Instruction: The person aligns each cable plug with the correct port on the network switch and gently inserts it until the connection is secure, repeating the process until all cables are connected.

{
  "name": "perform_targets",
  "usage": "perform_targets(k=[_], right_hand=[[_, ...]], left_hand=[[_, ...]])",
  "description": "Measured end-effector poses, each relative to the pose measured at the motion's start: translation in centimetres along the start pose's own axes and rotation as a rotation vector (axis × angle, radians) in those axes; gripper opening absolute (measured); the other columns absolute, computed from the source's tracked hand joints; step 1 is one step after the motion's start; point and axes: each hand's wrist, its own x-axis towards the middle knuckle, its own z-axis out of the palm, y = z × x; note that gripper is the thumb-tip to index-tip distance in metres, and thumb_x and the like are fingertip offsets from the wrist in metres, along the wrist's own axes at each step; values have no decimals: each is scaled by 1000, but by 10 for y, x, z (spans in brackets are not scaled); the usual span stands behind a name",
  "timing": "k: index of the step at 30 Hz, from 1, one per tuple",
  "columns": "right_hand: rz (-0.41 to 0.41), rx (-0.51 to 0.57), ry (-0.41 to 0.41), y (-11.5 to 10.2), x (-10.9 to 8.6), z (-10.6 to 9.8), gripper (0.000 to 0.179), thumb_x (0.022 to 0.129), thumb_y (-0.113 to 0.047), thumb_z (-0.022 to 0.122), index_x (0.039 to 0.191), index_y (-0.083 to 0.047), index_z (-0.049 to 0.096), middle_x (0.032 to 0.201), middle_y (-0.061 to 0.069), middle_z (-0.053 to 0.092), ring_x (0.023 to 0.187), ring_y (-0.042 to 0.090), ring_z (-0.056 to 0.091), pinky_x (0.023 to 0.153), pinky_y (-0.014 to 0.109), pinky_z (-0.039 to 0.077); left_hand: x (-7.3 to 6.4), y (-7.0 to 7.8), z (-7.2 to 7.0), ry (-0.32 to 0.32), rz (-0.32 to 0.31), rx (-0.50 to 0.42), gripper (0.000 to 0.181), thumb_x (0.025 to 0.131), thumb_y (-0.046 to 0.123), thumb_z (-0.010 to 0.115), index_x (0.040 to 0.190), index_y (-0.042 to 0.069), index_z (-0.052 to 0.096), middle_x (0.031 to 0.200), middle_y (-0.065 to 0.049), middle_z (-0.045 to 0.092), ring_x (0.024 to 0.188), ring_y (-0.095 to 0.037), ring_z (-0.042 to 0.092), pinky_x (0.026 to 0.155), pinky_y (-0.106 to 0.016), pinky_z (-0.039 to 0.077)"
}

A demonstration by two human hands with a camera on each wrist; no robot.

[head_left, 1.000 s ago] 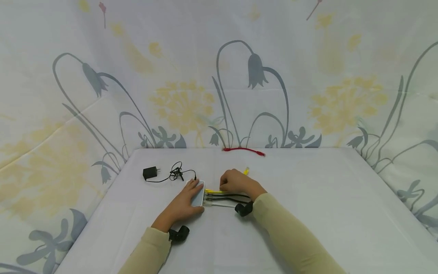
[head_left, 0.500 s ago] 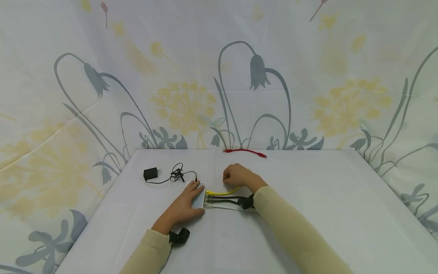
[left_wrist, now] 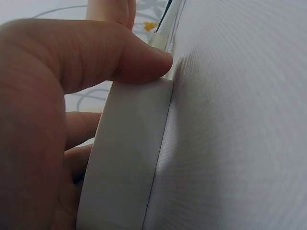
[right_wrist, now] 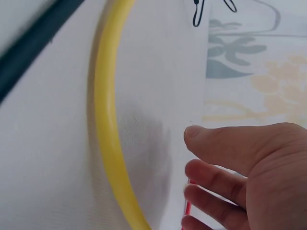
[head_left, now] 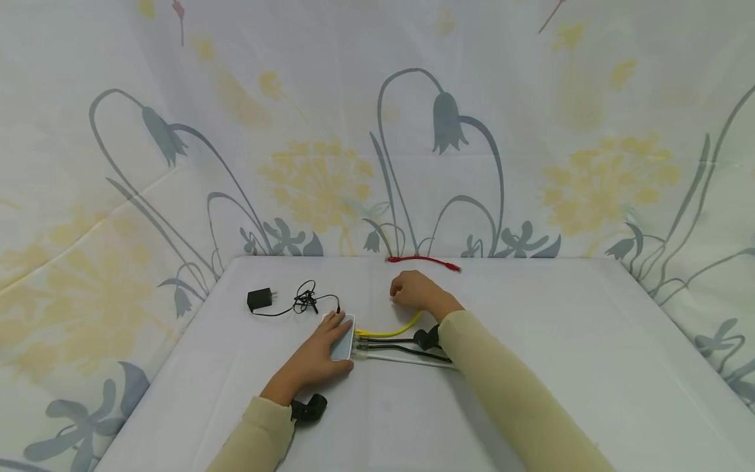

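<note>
In the head view my left hand (head_left: 315,360) holds a small white network switch (head_left: 343,346) against the table. The left wrist view shows its thumb pressed at a corner of the switch casing (left_wrist: 127,148), with the other fingers across the far side. A yellow network cable (head_left: 386,334), two black cables (head_left: 407,351) and a white cable (head_left: 407,360) run from the switch's right side. My right hand (head_left: 421,292), fingers loosely bent and holding nothing, hovers beyond the yellow cable. Just past it lies a short red network cable (head_left: 421,259), partly hidden behind the fingers in the right wrist view.
A black power adapter (head_left: 259,299) lies at the left, its bundled cord (head_left: 304,300) leading to the top of the switch. Behind the table's back edge hangs a flower-print cloth (head_left: 330,190). A white cloth covers the table (head_left: 531,328).
My right hand has left the yellow cable and moved away towards the red cable. The yellow cable now lies in a curve from the switch. My left hand stays on the switch.
</note>
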Motion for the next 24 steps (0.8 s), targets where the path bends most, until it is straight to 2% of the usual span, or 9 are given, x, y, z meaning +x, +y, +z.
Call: perform_targets(k=[8, 12, 15, 19, 24], right_hand=[[-38, -49, 42, 2, 4, -6, 18, 91, -20, 63, 105, -13, 72, 122, 8, 62, 117, 25, 55, 104, 41, 43], [-8, -34, 58, 3, 6, -11, 30, 91, -17, 62, 120, -10, 66, 133, 9, 59, 130, 28, 49, 111, 42, 37], [22, -31, 59, 3, 7, -14, 45, 91, -17, 61, 135, -11, 56, 143, 8, 53, 137, 27, 44, 113, 42, 35], [53, -19, 61, 4, 10, -15, 59, 91, -17, 61, 147, -12, 43, 149, 8, 46, 139, 27, 41, 113, 44, 35], [85, -13, 64, 9, 16, -13, 63, 91, -18, 60, 150, -16, 38, 150, 9, 45, 130, 26, 48, 107, 44, 39]], left_hand=[[1, 2, 0, 1, -17, -2, 78, 79, 29, 71, 150, 15, 39, 162, -5, 23, 152, -28, 10, 117, -55, 23], [1, 2, 0, 3, -13, -3, 78, 80, 29, 71, 150, 15, 39, 162, -5, 23, 152, -28, 10, 117, -55, 23], [1, 2, 0, 1, -10, -5, 78, 80, 29, 71, 150, 15, 39, 162, -5, 23, 152, -28, 9, 117, -55, 23], [0, 1, 0, 3, -4, -13, 78, 80, 28, 72, 149, 15, 39, 162, -5, 23, 152, -28, 10, 117, -56, 23], [-1, 1, 0, 10, -4, -13, 78, 80, 28, 72, 149, 14, 40, 161, -5, 24, 152, -28, 10, 117, -55, 23]])
